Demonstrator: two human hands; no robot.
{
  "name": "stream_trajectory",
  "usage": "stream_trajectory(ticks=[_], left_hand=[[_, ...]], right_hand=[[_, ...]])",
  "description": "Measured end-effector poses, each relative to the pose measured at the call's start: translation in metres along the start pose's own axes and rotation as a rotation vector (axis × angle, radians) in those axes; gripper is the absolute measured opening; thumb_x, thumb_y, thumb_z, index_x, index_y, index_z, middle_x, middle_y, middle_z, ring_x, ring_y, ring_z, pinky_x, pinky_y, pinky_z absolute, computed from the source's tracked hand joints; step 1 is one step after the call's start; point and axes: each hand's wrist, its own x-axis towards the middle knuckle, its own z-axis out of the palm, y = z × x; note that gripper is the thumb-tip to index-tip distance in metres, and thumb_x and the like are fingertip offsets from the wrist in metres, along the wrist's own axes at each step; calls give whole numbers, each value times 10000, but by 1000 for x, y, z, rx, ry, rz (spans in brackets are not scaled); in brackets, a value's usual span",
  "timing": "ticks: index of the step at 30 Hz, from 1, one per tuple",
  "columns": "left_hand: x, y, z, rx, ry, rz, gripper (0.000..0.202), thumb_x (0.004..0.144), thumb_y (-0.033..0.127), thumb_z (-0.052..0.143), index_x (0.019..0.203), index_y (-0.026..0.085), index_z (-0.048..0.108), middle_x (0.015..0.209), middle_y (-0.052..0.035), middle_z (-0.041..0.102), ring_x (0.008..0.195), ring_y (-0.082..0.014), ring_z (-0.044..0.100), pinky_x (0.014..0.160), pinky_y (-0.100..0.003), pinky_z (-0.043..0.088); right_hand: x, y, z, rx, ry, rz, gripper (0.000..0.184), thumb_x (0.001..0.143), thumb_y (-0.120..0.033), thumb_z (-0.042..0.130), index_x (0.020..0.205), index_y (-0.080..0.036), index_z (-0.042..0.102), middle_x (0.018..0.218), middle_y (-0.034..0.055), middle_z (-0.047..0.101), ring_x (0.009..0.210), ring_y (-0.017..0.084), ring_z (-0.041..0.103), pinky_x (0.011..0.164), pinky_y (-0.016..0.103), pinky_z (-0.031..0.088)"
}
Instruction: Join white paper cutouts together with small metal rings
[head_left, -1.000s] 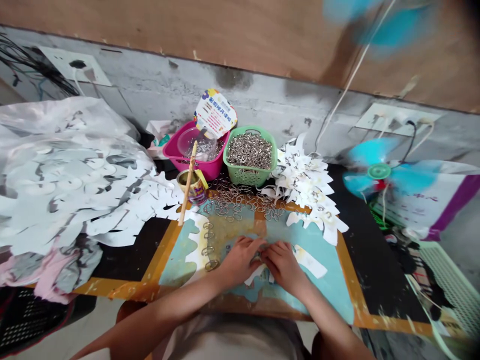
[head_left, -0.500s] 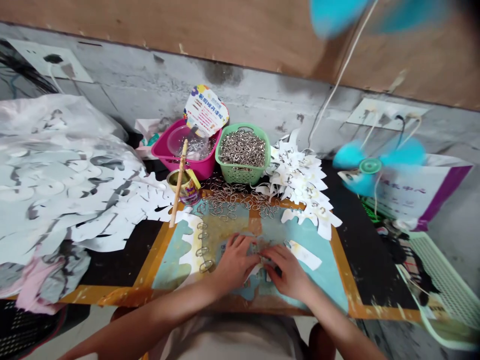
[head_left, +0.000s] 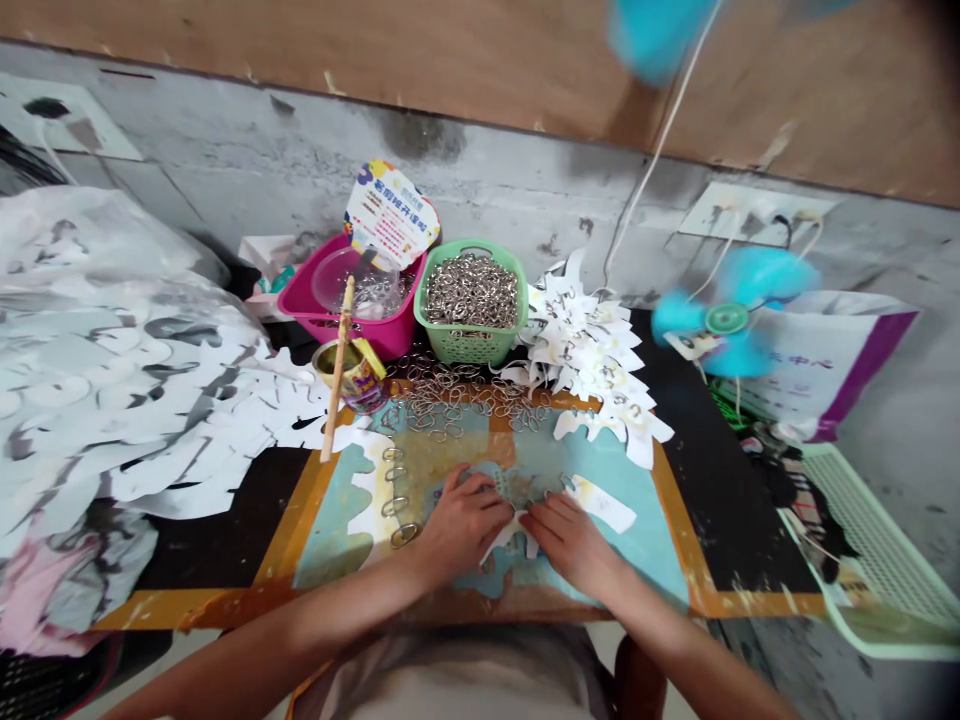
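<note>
Over the blue work mat [head_left: 652, 560], my left hand [head_left: 466, 522] and my right hand [head_left: 571, 545] meet with fingertips close together. Both pinch the upper edge of a small white cut-out piece [head_left: 516, 535] with a wavy outline; the fingers hide part of it. Left of my left hand lies a larger white cut-out [head_left: 363, 505] with several metal rings [head_left: 394, 473] along its yellowish edge. Just beyond my right hand a white strip [head_left: 607, 504] lies flat, with a ring near its inner end.
Loose metal rings [head_left: 442, 400] lie behind the mat. A green basket [head_left: 472, 345] holds more, beside a pink basket [head_left: 390, 335]. A can [head_left: 360, 385] with a wooden stick [head_left: 339, 370] stands left. White cut-outs pile left [head_left: 187, 430] and right [head_left: 592, 350]. A blue fan [head_left: 727, 320] spins.
My right fingers have come down nearer the left ones onto the white piece, and more of it shows between my hands. The whole view has shifted slightly.
</note>
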Motion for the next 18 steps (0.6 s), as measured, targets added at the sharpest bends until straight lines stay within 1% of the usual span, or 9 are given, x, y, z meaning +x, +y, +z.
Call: stream_trajectory(ticks=[3, 6, 8, 10, 11, 12, 15, 16, 18], left_hand=[[-1, 1, 0, 24, -2, 27, 115, 953, 225, 594, 968, 265, 701, 857, 13, 728, 1001, -204, 580, 1083, -490, 284], [-3, 1, 2, 53, 10, 70, 95, 919, 212, 640, 979, 257, 698, 943, 7, 735, 1043, -221, 573, 1102, -503, 274], [-4, 0, 4, 85, 26, 103, 67, 885, 225, 686, 947, 245, 698, 954, -2, 734, 1061, -237, 569, 1105, -517, 267], [-6, -2, 7, 115, 30, 126, 72, 863, 235, 712, 933, 244, 697, 954, -10, 730, 1080, -245, 564, 1111, -526, 261], [-6, -3, 9, 127, 29, 134, 72, 859, 236, 715, 928, 244, 697, 955, -14, 727, 1092, -247, 560, 1115, -528, 258], [-7, -3, 10, 136, 29, 140, 79, 859, 234, 713, 936, 246, 697, 956, -16, 724, 1104, -247, 556, 1120, -527, 256], [-9, -3, 12, 150, 46, 155, 128, 869, 219, 690, 992, 254, 697, 963, -23, 720, 1111, -241, 555, 1131, -522, 258], [-9, -3, 11, 146, 44, 154, 146, 870, 213, 683, 1008, 254, 696, 977, -26, 721, 1113, -240, 558, 1133, -523, 258], [-9, -2, 9, 106, 37, 133, 150, 865, 192, 664, 999, 250, 697, 999, -29, 726, 1120, -242, 566, 1138, -530, 256]], right_hand=[[-2, -4, -2, 21, -40, 39, 229, 979, -119, 490, 1167, -124, 622, 889, 91, 652, 792, 229, 528, 697, 367, 437], [0, -5, -12, 187, -102, 121, 330, 925, -100, 499, 1236, -134, 606, 970, 110, 646, 865, 246, 542, 756, 385, 470], [2, -4, -20, 339, -70, 192, 401, 858, -98, 515, 1244, -156, 605, 1115, 128, 625, 959, 259, 553, 834, 412, 478], [4, -3, -24, 439, -3, 242, 463, 815, -95, 501, 1260, -183, 591, 1266, 132, 582, 1053, 271, 551, 911, 450, 461], [5, -3, -25, 467, 18, 249, 497, 808, -95, 488, 1289, -192, 568, 1292, 129, 578, 1074, 275, 549, 924, 462, 454], [5, -3, -24, 482, 22, 251, 531, 810, -97, 477, 1328, -197, 536, 1268, 125, 600, 1068, 276, 550, 914, 463, 456], [6, -7, -18, 474, -18, 244, 604, 819, -112, 475, 1416, -197, 435, 1080, 103, 677, 964, 279, 550, 812, 430, 474], [5, -8, -16, 457, -32, 249, 616, 824, -115, 479, 1431, -192, 407, 1053, 101, 687, 937, 280, 546, 796, 429, 472], [5, -11, -13, 422, -45, 270, 626, 843, -120, 481, 1454, -175, 354, 1081, 111, 694, 934, 287, 545, 818, 449, 465]])
